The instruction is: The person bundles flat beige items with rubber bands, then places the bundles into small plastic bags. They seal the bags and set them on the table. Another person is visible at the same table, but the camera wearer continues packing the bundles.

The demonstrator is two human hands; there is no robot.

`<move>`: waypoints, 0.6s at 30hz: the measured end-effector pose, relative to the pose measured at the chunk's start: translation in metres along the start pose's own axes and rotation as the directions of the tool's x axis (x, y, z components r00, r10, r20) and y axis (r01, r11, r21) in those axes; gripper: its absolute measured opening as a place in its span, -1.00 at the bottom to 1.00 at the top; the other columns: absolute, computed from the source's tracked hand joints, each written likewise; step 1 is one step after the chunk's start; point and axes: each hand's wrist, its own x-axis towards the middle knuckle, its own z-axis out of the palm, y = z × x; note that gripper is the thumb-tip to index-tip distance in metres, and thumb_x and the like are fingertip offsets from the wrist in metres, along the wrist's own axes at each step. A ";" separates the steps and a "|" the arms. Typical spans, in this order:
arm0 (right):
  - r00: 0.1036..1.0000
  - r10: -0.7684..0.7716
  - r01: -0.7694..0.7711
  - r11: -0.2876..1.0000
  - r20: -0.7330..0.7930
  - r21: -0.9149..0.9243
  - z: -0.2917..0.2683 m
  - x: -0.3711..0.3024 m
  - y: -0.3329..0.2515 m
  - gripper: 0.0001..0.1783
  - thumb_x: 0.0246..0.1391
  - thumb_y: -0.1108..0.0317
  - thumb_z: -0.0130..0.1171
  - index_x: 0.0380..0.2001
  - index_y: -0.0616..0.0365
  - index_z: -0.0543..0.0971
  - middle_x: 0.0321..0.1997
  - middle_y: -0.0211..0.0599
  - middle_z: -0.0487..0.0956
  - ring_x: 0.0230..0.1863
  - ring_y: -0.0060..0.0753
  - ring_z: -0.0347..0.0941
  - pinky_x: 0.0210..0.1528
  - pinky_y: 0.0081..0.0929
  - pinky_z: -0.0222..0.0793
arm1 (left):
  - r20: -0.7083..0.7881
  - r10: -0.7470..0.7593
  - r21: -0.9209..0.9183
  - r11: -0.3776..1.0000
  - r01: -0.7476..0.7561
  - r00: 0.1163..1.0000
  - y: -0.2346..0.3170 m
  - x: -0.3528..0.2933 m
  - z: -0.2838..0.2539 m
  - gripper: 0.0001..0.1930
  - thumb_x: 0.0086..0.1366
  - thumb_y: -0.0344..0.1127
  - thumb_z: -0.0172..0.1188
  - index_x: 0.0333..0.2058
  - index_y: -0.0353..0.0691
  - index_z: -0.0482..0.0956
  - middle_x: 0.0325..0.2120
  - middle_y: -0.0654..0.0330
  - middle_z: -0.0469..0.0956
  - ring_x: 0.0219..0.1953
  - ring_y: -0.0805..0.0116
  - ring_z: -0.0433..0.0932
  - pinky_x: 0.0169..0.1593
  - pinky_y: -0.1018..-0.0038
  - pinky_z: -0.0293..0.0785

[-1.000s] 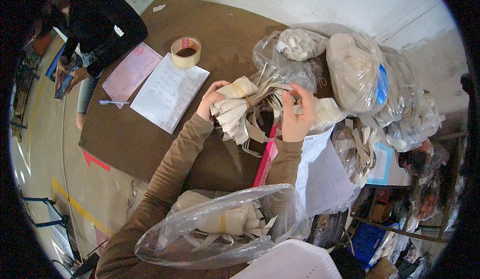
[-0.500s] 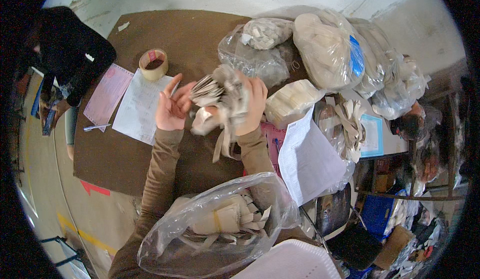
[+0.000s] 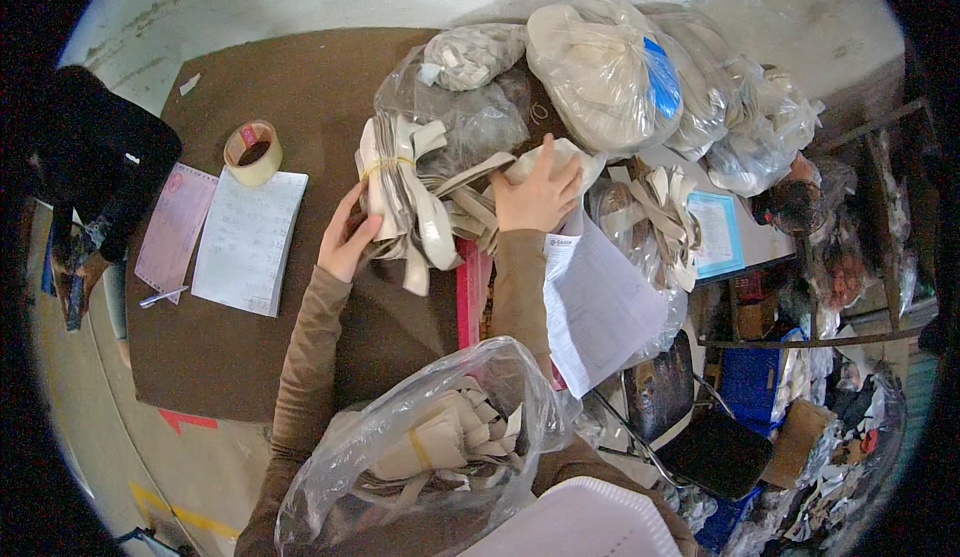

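My left hand (image 3: 347, 235) grips the left side of a bundle of beige, layered flat cut pieces (image 3: 392, 192) with a yellow rubber band round it. The bundle stands tilted over the brown table. To its right, loose beige strips (image 3: 470, 207) lie between the bundle and my right hand (image 3: 540, 195). That hand rests with fingers spread on a pale, plastic-wrapped pack (image 3: 585, 162); its palm side is hidden. Near my body, an open clear plastic bag (image 3: 330, 467) holds another banded bundle of beige pieces (image 3: 440, 442).
A tape roll (image 3: 253, 152), white sheet (image 3: 250, 247), pink form (image 3: 178, 222) and pen (image 3: 163, 297) lie at left. Filled plastic bags (image 3: 605, 72) crowd the back right. A white paper (image 3: 605, 297) hangs by my right forearm. At far left is another person (image 3: 110, 147).
The bundle has come to rest in my left hand, its band now plain to see. My right hand has left it and moved right onto the pale pack. The whole view has shifted slightly.
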 end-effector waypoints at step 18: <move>0.854 0.400 -0.452 0.252 0.333 0.855 0.004 0.046 0.108 -0.42 -0.17 0.27 0.23 -0.03 0.31 0.41 -0.01 -0.03 0.45 -0.03 -0.04 0.40 0.06 -0.23 0.33 | 0.467 -0.472 0.132 0.873 0.469 0.748 0.028 -0.013 -0.005 -0.52 0.37 -0.01 -0.01 0.01 -0.34 0.48 -0.02 0.11 0.52 0.01 0.35 0.50 0.04 0.49 0.40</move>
